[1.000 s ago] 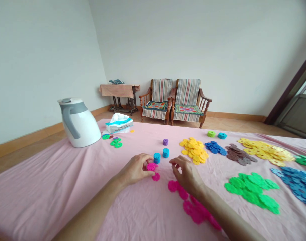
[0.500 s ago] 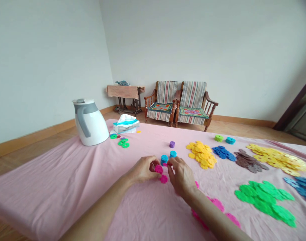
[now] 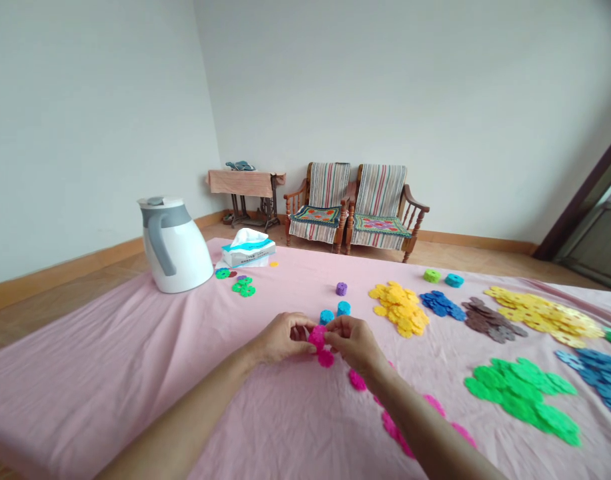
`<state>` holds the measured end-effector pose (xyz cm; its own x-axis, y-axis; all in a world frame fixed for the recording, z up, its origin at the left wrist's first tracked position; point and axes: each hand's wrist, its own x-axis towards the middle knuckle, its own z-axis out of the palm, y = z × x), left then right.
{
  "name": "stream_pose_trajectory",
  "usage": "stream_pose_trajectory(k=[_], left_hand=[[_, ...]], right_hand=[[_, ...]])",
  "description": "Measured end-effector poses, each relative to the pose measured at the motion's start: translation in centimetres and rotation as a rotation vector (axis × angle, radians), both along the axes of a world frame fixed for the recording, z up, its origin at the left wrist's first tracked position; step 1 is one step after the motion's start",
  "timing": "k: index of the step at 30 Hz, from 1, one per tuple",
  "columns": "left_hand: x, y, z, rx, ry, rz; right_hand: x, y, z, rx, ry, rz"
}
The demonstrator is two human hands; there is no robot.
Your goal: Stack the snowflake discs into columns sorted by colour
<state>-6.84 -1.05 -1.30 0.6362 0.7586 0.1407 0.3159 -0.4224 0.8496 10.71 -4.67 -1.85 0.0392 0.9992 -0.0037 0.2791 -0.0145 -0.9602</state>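
Observation:
My left hand (image 3: 280, 337) and my right hand (image 3: 354, 345) meet over the pink tablecloth (image 3: 135, 373), fingers pinched together on a small stack of pink snowflake discs (image 3: 317, 337). One loose pink disc (image 3: 326, 359) lies just under the hands. More pink discs (image 3: 400, 427) are strewn beneath my right forearm, partly hidden by it. Two short blue disc stacks (image 3: 335, 312) stand just beyond my fingers, and a purple stack (image 3: 341, 289) stands farther back.
A white kettle (image 3: 173, 243) and a tissue pack (image 3: 248, 248) stand at the back left, with green discs (image 3: 243, 287) beside them. Piles of yellow (image 3: 399, 308), blue (image 3: 440, 304), brown (image 3: 488, 320), pale yellow (image 3: 545, 313) and green (image 3: 523, 393) discs lie to the right.
My right hand has moved left from the pink pile to meet my left hand, and both now pinch the pink stack. The camera view shifted slightly.

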Motion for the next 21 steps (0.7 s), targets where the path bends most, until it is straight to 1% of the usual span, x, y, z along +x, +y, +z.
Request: stream_pose_trajectory(k=[3,8,10,13,16,19,21], left_hand=[[0.0,0.1,-0.1,-0.008,-0.007,0.002],[-0.1,0.1,-0.1,-0.016,-0.006,0.006],[-0.2,0.0,-0.1,-0.012,-0.005,0.005],[-0.4,-0.1,0.1,0.003,-0.004,-0.001],[-0.4,-0.3,0.2,0.028,0.002,-0.004],[-0.3,-0.5,0.2,0.078,0.023,0.006],[-0.2,-0.6,0.0,0.118,0.045,0.016]], right_hand=[[-0.3,-0.1,0.0,-0.019,-0.029,0.006],[-0.4,-0.2,0.6,-0.019,-0.139,0.010],[-0.2,-0.4,0.9,0.011,-0.221,0.000],[0.4,-1.2,1.3,0.093,-0.428,-0.017],[0.9,-2.3,1.2,0.144,-0.599,0.059],[0.8,-3.1,1.1,0.186,-0.681,0.152],[0.6,-3.4,1.0,0.200,-0.712,0.178]])
